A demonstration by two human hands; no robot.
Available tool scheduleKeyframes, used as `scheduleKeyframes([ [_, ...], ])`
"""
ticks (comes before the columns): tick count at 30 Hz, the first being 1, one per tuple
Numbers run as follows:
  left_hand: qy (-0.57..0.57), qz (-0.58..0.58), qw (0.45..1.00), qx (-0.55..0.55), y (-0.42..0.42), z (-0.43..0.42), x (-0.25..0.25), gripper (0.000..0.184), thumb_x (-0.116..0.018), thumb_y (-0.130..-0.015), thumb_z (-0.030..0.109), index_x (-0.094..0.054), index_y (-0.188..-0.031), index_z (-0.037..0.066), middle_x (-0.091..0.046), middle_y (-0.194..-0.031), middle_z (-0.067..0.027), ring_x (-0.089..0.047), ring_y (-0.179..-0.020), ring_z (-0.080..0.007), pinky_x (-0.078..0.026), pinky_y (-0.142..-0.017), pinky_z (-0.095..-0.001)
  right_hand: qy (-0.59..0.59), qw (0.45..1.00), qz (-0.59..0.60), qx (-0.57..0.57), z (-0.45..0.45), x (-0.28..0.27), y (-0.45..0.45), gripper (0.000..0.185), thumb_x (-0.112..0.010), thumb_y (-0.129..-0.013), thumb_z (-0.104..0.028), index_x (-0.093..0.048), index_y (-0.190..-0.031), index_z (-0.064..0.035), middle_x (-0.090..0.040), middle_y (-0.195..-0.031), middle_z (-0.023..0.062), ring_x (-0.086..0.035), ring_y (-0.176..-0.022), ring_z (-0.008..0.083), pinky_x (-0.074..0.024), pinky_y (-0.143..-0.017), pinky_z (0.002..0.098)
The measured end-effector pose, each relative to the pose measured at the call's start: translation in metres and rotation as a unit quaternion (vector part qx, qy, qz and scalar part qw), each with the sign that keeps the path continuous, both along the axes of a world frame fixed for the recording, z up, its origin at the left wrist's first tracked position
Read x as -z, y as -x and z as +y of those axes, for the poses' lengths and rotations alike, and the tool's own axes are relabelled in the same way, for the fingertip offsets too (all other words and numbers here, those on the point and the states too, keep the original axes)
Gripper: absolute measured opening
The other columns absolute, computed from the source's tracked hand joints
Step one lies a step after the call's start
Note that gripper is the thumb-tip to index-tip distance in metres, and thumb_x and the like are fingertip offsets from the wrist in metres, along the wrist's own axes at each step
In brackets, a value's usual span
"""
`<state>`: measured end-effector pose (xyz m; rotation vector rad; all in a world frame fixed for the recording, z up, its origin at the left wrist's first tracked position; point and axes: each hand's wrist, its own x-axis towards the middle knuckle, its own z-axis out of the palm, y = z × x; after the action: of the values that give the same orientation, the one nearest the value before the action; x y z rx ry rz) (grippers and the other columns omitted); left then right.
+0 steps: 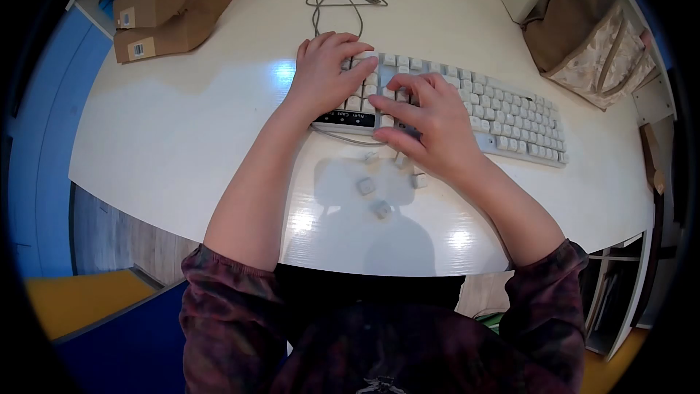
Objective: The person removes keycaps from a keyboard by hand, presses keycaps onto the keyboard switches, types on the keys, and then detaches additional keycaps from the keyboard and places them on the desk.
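A white computer keyboard (510, 115) lies on the desk with its status-light panel (343, 118) towards me. My left hand (328, 73) rests over its left end, fingers bent over the far edge and thumb on the keys, gripping it. Over the near side of the keyboard is my right hand (437, 120). Its thumb and index finger sit on either side of a white keycap (387, 121); the other fingers bend over the keys beyond. Loose keycaps lie on the desk just below, among them one grey-white keycap (366, 186) and another keycap (380, 209).
A grey cable (343, 0) is coiled behind the keyboard. Brown cardboard packaging (175, 11) stands at the back left. A brown patterned bag (598, 47) is at the back right. The white desk (175, 146) curves along its front edge.
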<state>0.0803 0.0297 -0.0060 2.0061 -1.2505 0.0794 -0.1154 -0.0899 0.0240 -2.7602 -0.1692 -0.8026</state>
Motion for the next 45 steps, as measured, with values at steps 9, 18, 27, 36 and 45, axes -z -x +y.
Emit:
scheduleKeyframes([
  [9, -0.012, 0.000, 1.000, -0.012, 0.002, -0.001, -0.003, 0.043, -0.063, -0.091, 0.049, -0.074, -0.117, 0.017, -0.062, -0.134, -0.0059, -0.047, -0.134, -0.0255, -0.024, -0.117, -0.0452, 0.079, 0.993, -0.079, 0.026, 0.008, 0.012, -0.003, 0.034, -0.078, -0.078, -0.029, -0.074, -0.109, -0.0162, -0.065, -0.111, -0.0021, -0.058, -0.096, 0.0228, -0.0474, -0.074, 0.0380],
  [18, -0.007, 0.016, 1.000, -0.013, 0.003, 0.000, -0.005, 0.041, -0.063, -0.091, 0.047, -0.074, -0.117, 0.017, -0.062, -0.135, -0.0059, -0.046, -0.134, -0.0262, -0.024, -0.118, -0.0446, 0.057, 0.996, -0.061, 0.043, 0.013, 0.012, -0.001, 0.032, -0.076, -0.082, -0.027, -0.073, -0.110, -0.0140, -0.066, -0.112, -0.0051, -0.057, -0.097, 0.0205, -0.0451, -0.076, 0.0374],
  [27, -0.005, 0.007, 1.000, -0.007, -0.001, 0.000, -0.002, 0.042, -0.063, -0.091, 0.048, -0.074, -0.117, 0.017, -0.062, -0.135, -0.0058, -0.046, -0.134, -0.0261, -0.025, -0.117, -0.0441, -0.004, 1.000, -0.018, -0.020, 0.004, 0.003, 0.001, 0.029, -0.071, -0.088, -0.024, -0.072, -0.113, -0.0108, -0.066, -0.116, -0.0012, -0.055, -0.104, 0.0246, -0.0442, -0.087, 0.0409],
  [36, -0.007, 0.003, 1.000, -0.015, 0.003, 0.000, -0.004, 0.040, -0.064, -0.091, 0.047, -0.075, -0.116, 0.017, -0.063, -0.133, -0.0057, -0.048, -0.132, -0.0255, -0.026, -0.116, -0.0436, -0.043, 0.998, -0.034, -0.011, 0.004, 0.007, -0.005, 0.019, -0.072, -0.086, -0.018, -0.074, -0.102, -0.0083, -0.070, -0.111, -0.0003, -0.057, -0.097, 0.0252, -0.0466, -0.084, 0.0387],
  [45, 0.004, 0.001, 1.000, -0.016, 0.003, 0.002, -0.003, 0.040, -0.064, -0.091, 0.047, -0.075, -0.115, 0.017, -0.063, -0.133, -0.0063, -0.049, -0.132, -0.0247, -0.026, -0.116, -0.0434, -0.221, 0.973, -0.066, -0.027, -0.008, -0.004, 0.002, 0.015, -0.064, -0.094, -0.015, -0.074, -0.097, -0.0037, -0.073, -0.099, 0.0095, -0.065, -0.090, 0.0292, -0.0520, -0.082, 0.0382],
])
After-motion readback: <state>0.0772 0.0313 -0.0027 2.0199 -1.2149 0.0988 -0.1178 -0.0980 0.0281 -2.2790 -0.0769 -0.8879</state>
